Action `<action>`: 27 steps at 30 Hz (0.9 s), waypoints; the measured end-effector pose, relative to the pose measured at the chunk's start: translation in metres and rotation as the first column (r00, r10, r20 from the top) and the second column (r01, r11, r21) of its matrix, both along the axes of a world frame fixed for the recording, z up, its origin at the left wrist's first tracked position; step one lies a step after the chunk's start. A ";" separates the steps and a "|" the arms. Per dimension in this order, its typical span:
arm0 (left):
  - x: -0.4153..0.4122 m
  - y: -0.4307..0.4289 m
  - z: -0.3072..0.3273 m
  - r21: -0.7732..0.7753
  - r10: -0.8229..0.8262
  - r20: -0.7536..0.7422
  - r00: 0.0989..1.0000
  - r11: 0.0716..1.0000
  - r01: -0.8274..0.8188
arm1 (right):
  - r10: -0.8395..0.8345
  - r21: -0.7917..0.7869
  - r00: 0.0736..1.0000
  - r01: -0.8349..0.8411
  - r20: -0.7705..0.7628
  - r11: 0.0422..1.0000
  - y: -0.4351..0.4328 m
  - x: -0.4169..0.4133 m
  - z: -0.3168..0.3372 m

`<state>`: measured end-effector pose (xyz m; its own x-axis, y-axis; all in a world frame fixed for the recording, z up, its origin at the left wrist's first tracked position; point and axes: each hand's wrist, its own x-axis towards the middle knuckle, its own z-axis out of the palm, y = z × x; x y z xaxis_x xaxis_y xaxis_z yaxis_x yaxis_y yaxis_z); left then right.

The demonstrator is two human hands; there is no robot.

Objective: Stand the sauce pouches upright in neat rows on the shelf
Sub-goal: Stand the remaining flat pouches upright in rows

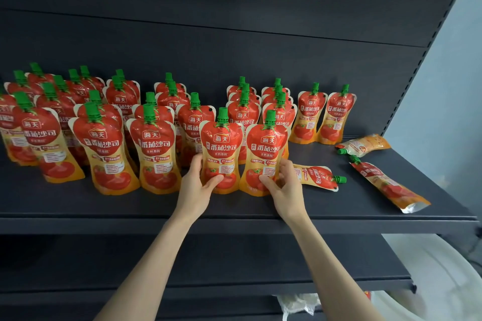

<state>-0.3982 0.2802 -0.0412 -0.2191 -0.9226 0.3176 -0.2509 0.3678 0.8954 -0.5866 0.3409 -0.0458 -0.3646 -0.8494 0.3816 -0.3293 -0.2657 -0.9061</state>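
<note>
**Front row filling in, three pouches still down**

Head view, the only one we have: both hands are on the dark shelf [339,206], working the front row. The left hand [194,190] has its grip clamped on a standing pouch [221,154], thumb across the printed face and fingers round its left edge. The right hand [283,185] is closed on the neighbouring pouch [266,156] just beside it at 3 o'clock, thumb on the front and fingers behind its right edge. Both grips sit low, near the wide base, and that looks deliberate: a soft pouch steers best from the bottom when it's being squared up to the row.

Each held pouch runs its long axis straight up, green cap at 12 o'clock, label facing the camera, matching the upright pouches [109,148] ranked to the 9 o'clock side and the pairs behind.

Not so the stragglers. One fallen pouch [317,177] lies flat right behind the right hand, long axis across the shelf, cap at 3 o'clock. Another flat pouch [388,187] sits toward 3 o'clock, cap aimed at roughly 10 o'clock. A third pouch [365,144] lies at 2 o'clock, cap toward 9 o'clock. Those three, I'd judge, are the work left.
</note>
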 end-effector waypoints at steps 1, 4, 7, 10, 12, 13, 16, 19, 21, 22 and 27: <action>0.000 0.001 0.000 -0.004 0.005 0.005 1.000 1.000 -0.005 | 0.001 0.006 1.000 -0.001 -0.007 1.000 0.000 0.000 0.000; -0.001 0.003 0.000 -0.022 0.032 0.026 0.999 0.999 -0.032 | 0.001 0.026 1.000 0.000 -0.015 1.000 0.001 0.001 0.001; -0.003 0.006 0.000 -0.037 0.061 0.062 0.996 0.998 -0.059 | 0.003 0.037 1.000 -0.002 -0.008 0.999 0.002 0.002 0.001; -0.005 0.009 0.000 -0.070 0.098 0.098 0.990 0.993 -0.092 | -0.011 0.049 1.000 0.011 -0.005 0.999 0.003 0.003 0.001; -0.006 0.011 -0.001 -0.104 0.140 0.114 0.984 0.986 -0.128 | -0.015 0.062 1.000 0.016 -0.011 0.998 0.004 0.003 0.002; -0.006 0.013 -0.001 -0.123 0.161 0.120 0.980 0.982 -0.146 | -0.019 0.072 1.000 0.020 -0.018 0.997 0.004 0.003 0.003; -0.006 0.019 -0.001 -0.173 0.225 0.135 0.965 0.964 -0.201 | -0.034 0.107 0.998 0.039 -0.044 0.993 0.005 0.003 0.006; -0.005 0.026 -0.002 -0.197 0.278 0.153 0.948 0.949 -0.246 | -0.064 0.118 0.993 0.075 -0.101 0.990 0.010 0.002 0.008; -0.005 0.036 -0.002 -0.227 0.308 0.137 0.942 0.935 -0.273 | -0.092 0.100 0.986 0.106 -0.141 0.989 0.015 -0.002 0.010; -0.006 0.041 -0.003 -0.253 0.328 0.113 0.938 0.922 -0.292 | -0.113 0.092 0.981 0.128 -0.158 0.987 0.020 -0.004 0.010; -0.038 0.076 -0.007 -0.292 0.249 0.018 0.968 0.928 -0.233 | -0.201 0.040 0.955 0.214 -0.220 0.976 0.043 -0.032 0.015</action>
<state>-0.4358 0.3564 -0.0478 -0.0252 -0.8218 0.5692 -0.4087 0.5281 0.7444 -0.6188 0.3842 -0.0311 -0.4513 -0.7884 0.4180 -0.5586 -0.1157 -0.8213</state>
